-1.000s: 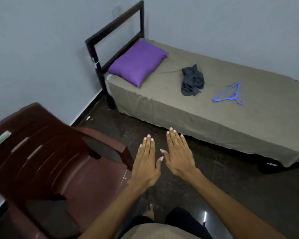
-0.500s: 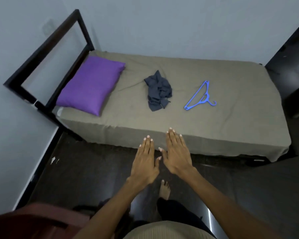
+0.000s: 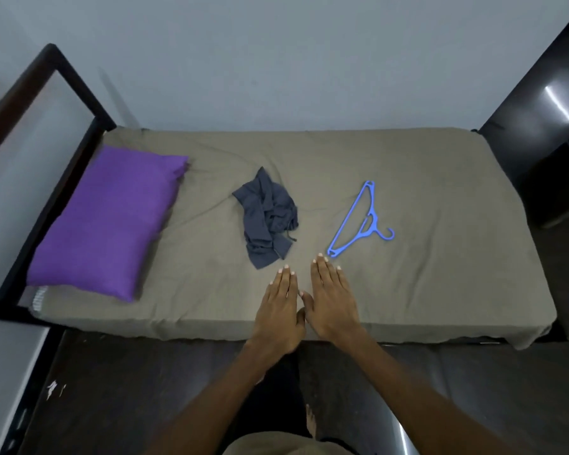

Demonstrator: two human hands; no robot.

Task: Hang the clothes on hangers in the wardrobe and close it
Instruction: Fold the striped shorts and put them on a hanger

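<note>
Left hand (image 3: pixel 278 313) and right hand (image 3: pixel 332 300) held flat, fingers straight, nothing gripped, above near bed edge. Crumpled dark grey garment (image 3: pixel 268 216) lies left of blue plastic hanger (image 3: pixel 358 221).

Bare forearms, no sleeves, left hand (image 3: pixel 278 318), right hand (image 3: pixel 334 305), pale fingernails, dark trousers, barefoot

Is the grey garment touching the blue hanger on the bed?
Apart. The head view shows a strip of bare sheet between the grey garment and the blue hanger.
</note>
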